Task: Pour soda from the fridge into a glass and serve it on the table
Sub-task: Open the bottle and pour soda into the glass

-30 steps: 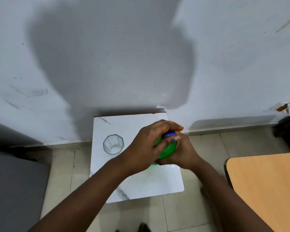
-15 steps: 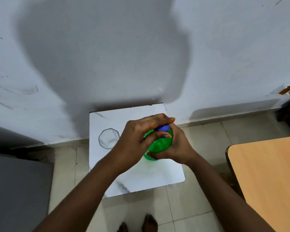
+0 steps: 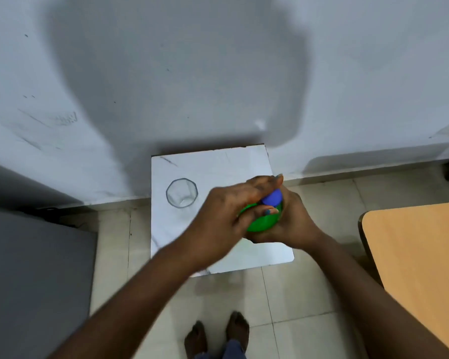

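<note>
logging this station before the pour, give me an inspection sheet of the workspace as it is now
surface: small white marble-patterned tabletop against the wall; no spill visible.
job's things: clear faceted empty drinking glass upright at the table's left; green plastic soda bottle upright to its right, blue screw cap on it.
clutter: nothing seen.
hands: left hand over the bottle top, fingers at the cap; right hand wrapped round the bottle body.
cables: nothing seen.
surroundings: pale grey wall with scuffs, beige tiled floor, light wooden table at right, grey panel at left, bare feet below.
</note>
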